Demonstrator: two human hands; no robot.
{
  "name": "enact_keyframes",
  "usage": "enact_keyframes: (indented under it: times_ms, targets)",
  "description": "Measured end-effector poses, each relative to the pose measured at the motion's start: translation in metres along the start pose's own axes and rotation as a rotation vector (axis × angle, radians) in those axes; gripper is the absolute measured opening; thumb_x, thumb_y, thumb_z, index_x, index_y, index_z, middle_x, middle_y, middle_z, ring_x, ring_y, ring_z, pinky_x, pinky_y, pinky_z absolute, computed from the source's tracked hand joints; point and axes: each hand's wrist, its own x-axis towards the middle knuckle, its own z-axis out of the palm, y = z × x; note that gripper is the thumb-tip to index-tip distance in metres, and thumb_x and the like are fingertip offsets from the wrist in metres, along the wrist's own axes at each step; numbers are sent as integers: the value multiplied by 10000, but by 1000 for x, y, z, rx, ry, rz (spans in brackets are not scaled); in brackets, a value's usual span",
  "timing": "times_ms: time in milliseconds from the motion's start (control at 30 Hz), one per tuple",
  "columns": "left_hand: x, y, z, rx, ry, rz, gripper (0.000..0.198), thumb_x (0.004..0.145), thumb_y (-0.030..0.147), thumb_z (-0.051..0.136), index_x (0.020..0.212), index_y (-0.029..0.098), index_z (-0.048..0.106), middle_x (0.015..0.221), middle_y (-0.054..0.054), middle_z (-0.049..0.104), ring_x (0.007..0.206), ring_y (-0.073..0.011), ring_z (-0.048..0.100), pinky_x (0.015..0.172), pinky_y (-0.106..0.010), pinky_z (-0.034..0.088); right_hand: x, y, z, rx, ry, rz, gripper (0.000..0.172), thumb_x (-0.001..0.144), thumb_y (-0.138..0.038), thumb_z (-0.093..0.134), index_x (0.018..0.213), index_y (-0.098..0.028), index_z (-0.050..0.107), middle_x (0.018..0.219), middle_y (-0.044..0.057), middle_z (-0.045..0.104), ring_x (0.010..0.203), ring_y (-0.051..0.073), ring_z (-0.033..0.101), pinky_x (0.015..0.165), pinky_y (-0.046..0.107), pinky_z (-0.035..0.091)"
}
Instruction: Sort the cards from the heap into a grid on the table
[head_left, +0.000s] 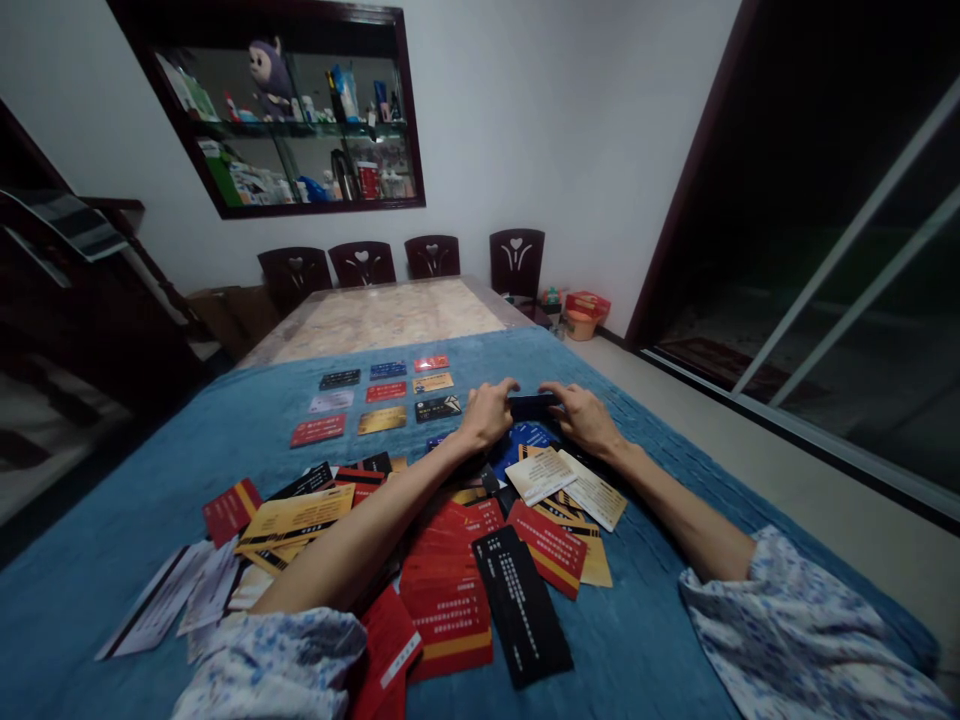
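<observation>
Both my hands hold one dark card [531,406] between them above the blue cloth [150,500]. My left hand [487,412] pinches its left end and my right hand [581,415] pinches its right end. To the left of my hands, a neat grid of cards [382,395] lies in rows, red, gold, blue, black and white. Below my forearms a loose heap of cards [450,560] spreads out, mostly red, black and gold, with cream ones [540,475] near my right wrist.
The blue cloth covers the near part of a long table; its bare marble top [390,320] runs on to several dark chairs [364,262]. A wall cabinet [292,110] holds bottles and a plush toy. Glass sliding doors [862,300] stand at the right.
</observation>
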Motion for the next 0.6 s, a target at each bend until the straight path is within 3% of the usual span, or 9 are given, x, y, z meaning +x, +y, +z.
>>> enact_keyframes:
  times_ms: [300,600]
  targets:
    - [-3,5,0,182,-61,62,350,863,87,466,1189,189,541,1023,-117,708,1030,-284,609,886,-374,419,-3,-5,-2,-68,9,75,340,900,-208,527,1228,-228,614,900,84,703,790,218,616,722,301,437]
    - [-6,9,2,231,-129,42,396,850,71,462,1233,168,439,1005,-134,713,1025,-305,641,893,-385,403,-3,-4,3,-111,-27,56,447,847,-194,552,1294,-213,551,949,88,731,842,235,655,753,310,442]
